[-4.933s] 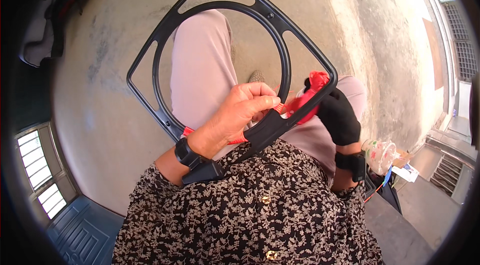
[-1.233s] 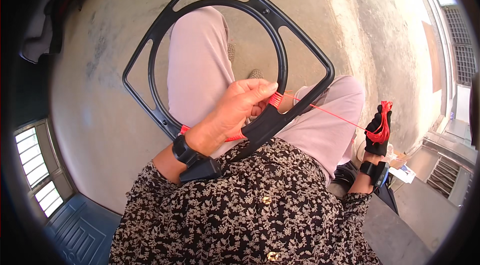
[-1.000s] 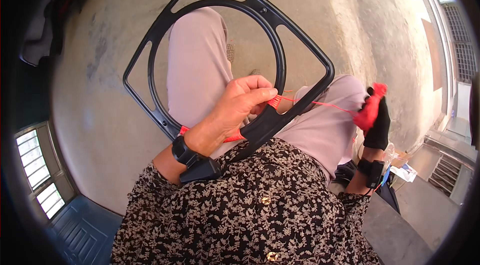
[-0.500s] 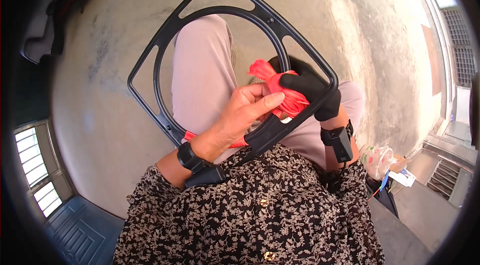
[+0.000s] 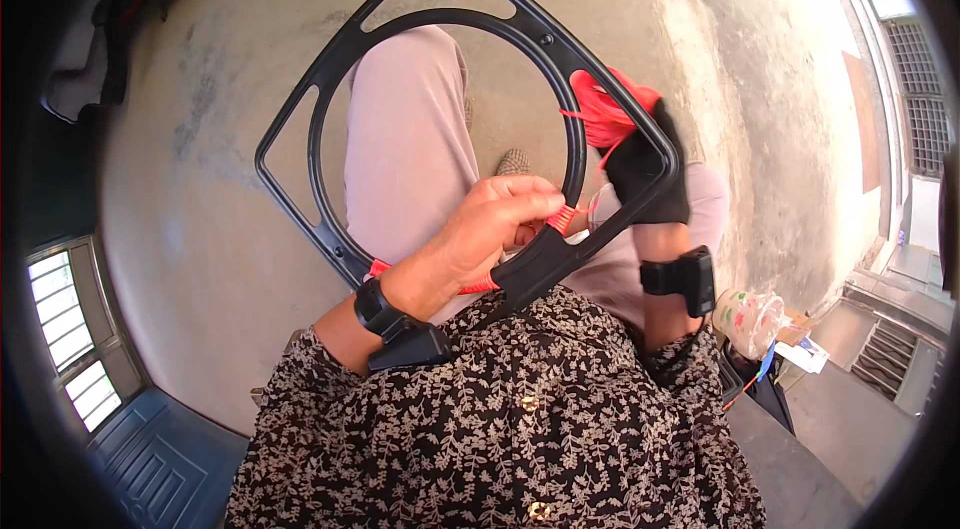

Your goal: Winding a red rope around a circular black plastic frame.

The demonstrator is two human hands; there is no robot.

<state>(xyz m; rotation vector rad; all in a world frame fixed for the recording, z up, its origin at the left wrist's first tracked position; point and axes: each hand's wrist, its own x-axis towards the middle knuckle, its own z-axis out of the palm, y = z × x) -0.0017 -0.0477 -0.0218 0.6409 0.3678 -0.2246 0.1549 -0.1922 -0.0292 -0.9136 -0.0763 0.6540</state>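
Observation:
A black square frame (image 5: 350,54) with a round inner ring lies across my lap, tilted so a corner points away. Red flat cord is wound in tight turns (image 5: 562,219) around the ring's near right part, and more red wrapping shows at the near left beside my left wrist. My left hand (image 5: 480,229), bare, pinches thumb and fingers at the end of the right-hand turns. My right hand (image 5: 645,169), in a black glove, is beyond the frame's right side, closed on a loose bundle of the red cord (image 5: 610,109). Its fingertips are partly hidden and blurred.
My legs (image 5: 405,129) in pale trousers are under the frame. A blue plastic seat (image 5: 170,459) is at lower left. On the right a clear plastic bag (image 5: 750,319) sits by a dark bag (image 5: 765,394). Concrete floor (image 5: 240,109) spreads ahead.
My right hand has swung away and outward past the frame's right side, carrying the cord bundle. My left hand stays near the ring, its fingertips now at the wound turns.

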